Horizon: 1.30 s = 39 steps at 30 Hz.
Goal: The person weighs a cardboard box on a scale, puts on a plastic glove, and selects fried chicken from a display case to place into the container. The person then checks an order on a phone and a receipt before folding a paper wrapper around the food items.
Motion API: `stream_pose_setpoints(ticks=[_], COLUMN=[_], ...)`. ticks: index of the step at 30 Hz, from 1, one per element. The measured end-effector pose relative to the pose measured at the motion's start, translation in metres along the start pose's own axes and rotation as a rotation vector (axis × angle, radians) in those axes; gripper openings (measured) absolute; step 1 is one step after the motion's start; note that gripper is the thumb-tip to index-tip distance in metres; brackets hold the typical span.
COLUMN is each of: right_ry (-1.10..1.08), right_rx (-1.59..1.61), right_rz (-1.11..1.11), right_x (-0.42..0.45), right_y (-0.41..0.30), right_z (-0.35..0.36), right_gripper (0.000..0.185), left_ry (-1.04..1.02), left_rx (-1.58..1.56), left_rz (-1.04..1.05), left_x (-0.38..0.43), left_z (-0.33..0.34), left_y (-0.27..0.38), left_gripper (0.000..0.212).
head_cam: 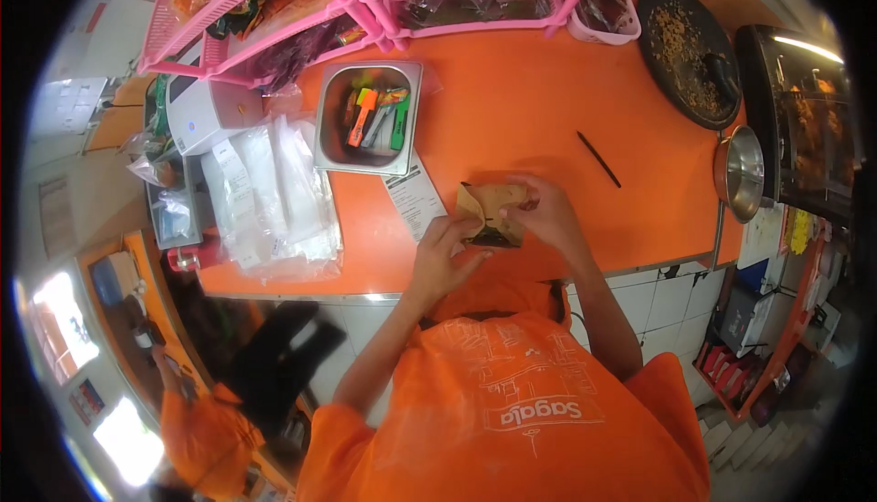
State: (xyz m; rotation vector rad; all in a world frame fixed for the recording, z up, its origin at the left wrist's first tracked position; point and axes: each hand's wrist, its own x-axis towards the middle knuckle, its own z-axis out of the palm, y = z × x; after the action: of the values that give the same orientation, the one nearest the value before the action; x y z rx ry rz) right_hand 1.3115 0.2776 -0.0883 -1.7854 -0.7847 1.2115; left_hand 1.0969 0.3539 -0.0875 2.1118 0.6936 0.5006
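Note:
In front of my chest, over the orange tabletop, is a small brown kraft-paper piece, folded like a box or pouch, with dark marks and a dark lower part. My right hand pinches its right side between thumb and fingers. My left hand has its fingertips on the left side, at a curved flap, with the thumb lower and apart. A printed paper slip lies just left of it, partly under a steel container. A black pen lies to the right.
Markers lie in the steel container. Plastic-wrapped papers and a white printer are on the left. Pink racks line the back. A stone mortar and a metal bowl stand right. Another person is at lower left.

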Motion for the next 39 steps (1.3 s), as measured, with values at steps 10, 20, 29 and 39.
stream_pose_setpoints(ticks=[10, 20, 29, 39], right_ry=[0.086, 0.041, 0.055, 0.106], right_rx=[-0.238, -0.408, -0.666, -0.689], right_rz=[-0.236, -0.076, -0.764, -0.505], right_x=[-0.001, 0.02, -0.012, 0.002], right_y=[-0.022, -0.024, -0.004, 0.025], right_z=[-0.02, -0.005, 0.006, 0.006], right_gripper=[0.041, 0.033, 0.038, 0.05], left_ry=[0.091, 0.022, 0.098, 0.098], left_rx=[-0.002, 0.13, 0.126, 0.072], left_rz=[-0.067, 0.022, -0.004, -0.004], left_x=[0.017, 0.011, 0.01, 0.019], left_z=[0.003, 0.009, 0.016, 0.015], left_y=[0.014, 0.001, -0.003, 0.007], left_gripper=[0.083, 0.071, 0.031, 0.033])
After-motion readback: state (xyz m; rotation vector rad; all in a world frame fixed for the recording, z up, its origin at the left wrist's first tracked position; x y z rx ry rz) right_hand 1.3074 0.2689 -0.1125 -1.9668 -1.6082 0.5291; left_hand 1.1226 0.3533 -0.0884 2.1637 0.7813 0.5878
